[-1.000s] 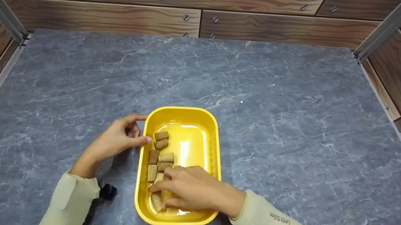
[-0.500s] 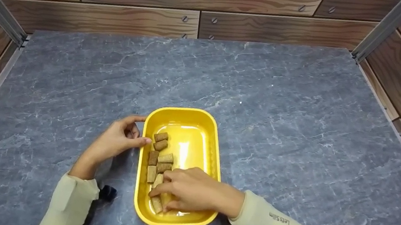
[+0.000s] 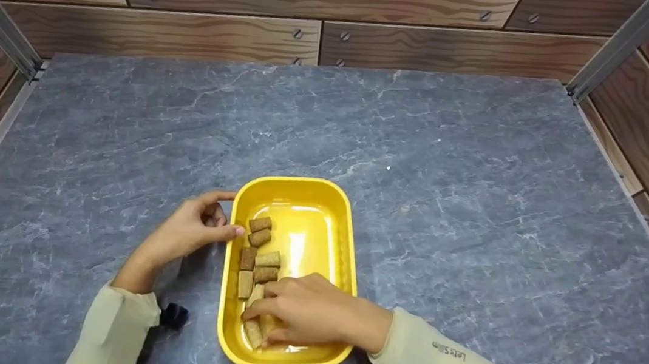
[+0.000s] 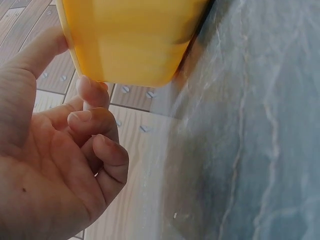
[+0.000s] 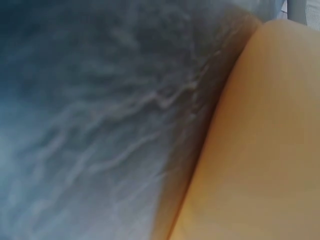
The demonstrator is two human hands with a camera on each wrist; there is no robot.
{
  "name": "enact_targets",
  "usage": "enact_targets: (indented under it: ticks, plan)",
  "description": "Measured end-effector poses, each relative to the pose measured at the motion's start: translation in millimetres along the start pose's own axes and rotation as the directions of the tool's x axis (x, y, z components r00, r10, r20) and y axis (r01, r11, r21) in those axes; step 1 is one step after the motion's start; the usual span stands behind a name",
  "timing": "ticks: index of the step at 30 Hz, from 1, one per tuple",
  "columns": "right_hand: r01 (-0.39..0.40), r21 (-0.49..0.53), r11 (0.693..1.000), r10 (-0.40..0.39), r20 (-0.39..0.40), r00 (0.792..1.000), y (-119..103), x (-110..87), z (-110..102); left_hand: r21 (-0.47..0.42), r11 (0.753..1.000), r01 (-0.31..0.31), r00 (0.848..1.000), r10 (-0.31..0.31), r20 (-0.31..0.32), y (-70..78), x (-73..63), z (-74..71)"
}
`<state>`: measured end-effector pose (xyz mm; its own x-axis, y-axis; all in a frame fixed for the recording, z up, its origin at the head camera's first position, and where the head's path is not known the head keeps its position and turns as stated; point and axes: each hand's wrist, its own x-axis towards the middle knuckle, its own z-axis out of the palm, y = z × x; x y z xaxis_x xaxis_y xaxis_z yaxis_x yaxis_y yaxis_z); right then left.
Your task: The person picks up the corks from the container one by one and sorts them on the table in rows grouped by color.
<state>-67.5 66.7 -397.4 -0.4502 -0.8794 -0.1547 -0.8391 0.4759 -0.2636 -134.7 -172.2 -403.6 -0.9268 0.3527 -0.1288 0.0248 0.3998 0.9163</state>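
Note:
A yellow tray (image 3: 322,203) lies lengthwise on the grey marbled table. Several short, blocky cork-like pieces, some brown (image 3: 248,258) and some tan (image 3: 268,258), form rows along its left side. My left hand (image 3: 181,230) holds the tray's left rim, thumb over the edge and forefinger outside; the left wrist view shows the other fingers curled free. Inside the tray's near half, my right hand (image 3: 309,311) pinches a tan piece (image 3: 253,334) between fingers and thumb near the lower left corner. That hand covers some other pieces. Only the tray's outer wall (image 5: 270,140) shows in the right wrist view.
Marbled tabletop (image 3: 471,180) stretches around the tray. Wood-patterned panels (image 3: 195,33) close off the back and both sides, with metal posts (image 3: 614,50) at the back corners. A small white speck (image 3: 388,168) lies beyond the tray.
The whole head view has shifted slightly, so everything sits a little lower. My right fingers have moved very slightly over the pieces; the left hand keeps its place on the rim.

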Motion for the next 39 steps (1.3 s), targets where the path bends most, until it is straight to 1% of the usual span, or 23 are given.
enact_targets:
  ticks: [4, 11, 16, 22, 27, 30, 35, 39]
  plan:
    - [0.023, -0.042, 0.999, -0.023, -0.012, 1.0, 0, 0.3, 1, -0.03, 0.999, 0.013, 1.0, -0.013, 0.014, -2.0, -0.5, 1.0]
    - [0.049, -0.03, 0.998, -0.049, -0.009, 0.999, 1, 0.9, 1, -0.107, 0.992, 0.068, 0.996, -0.061, 0.066, -2.1, -0.4, -0.2]
    - [0.075, -0.043, 0.996, -0.074, 0.013, 0.997, 2, 0.7, 0, -0.137, 0.986, 0.094, 0.993, -0.084, 0.079, -2.1, -0.5, 0.8]
    - [0.064, -0.054, 0.996, -0.061, 0.064, 0.996, -1, 1.3, -1, -0.161, 0.981, 0.112, 0.991, -0.099, 0.092, -2.6, -0.5, 1.4]
    - [0.062, -0.072, 0.995, -0.057, 0.066, 0.996, -2, 1.7, 0, -0.175, 0.978, 0.112, 0.99, -0.095, 0.101, -1.9, -0.5, 1.5]
    - [0.059, -0.041, 0.997, -0.057, 0.051, 0.997, -1, 1.4, -1, -0.165, 0.981, 0.103, 0.991, -0.086, 0.104, -0.5, -0.2, 1.2]
    - [0.048, 0.042, 0.998, -0.049, 0.028, 0.998, 1, 0.5, -4, -0.172, 0.978, 0.12, 0.989, -0.103, 0.105, 0.6, 0.3, 1.0]
    - [0.038, 0.077, 0.996, -0.04, 0.02, 0.999, 1, -0.4, -9, -0.173, 0.976, 0.132, 0.988, -0.115, 0.104, 1.2, -0.5, 0.9]
